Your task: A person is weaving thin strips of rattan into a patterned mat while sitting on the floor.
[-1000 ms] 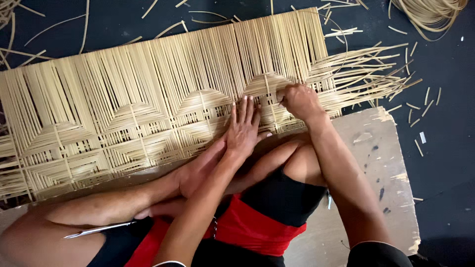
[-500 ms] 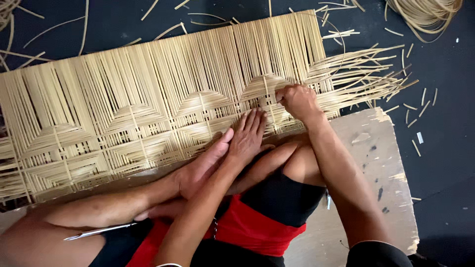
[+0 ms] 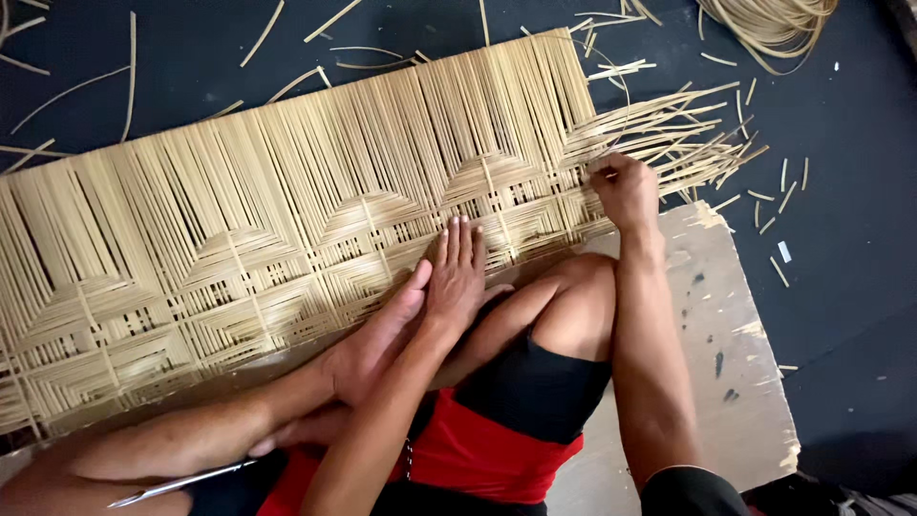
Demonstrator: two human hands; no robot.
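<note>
A wide mat of pale woven straw strips (image 3: pixel 287 220) lies on the dark floor in front of me, with diamond patterns along its near edge. My left hand (image 3: pixel 457 272) rests flat on the near edge, fingers straight and together, holding nothing. My right hand (image 3: pixel 626 186) is closed on the loose straw strips (image 3: pixel 669 129) that fan out at the mat's right end. My bare foot (image 3: pixel 377 334) presses on the mat's edge beside the left hand, and my bent knee (image 3: pixel 573 306) lies between the two arms.
A worn wooden board (image 3: pixel 726 325) lies under my leg at the right. A coil of straw (image 3: pixel 774 24) sits at the top right. Cut straw scraps (image 3: pixel 778 196) litter the dark floor. A thin metal tool (image 3: pixel 177 483) lies by my leg at the bottom left.
My right hand has moved right along the mat to the loose ends. My left hand has slid back toward the near edge. The view has shifted a little.
</note>
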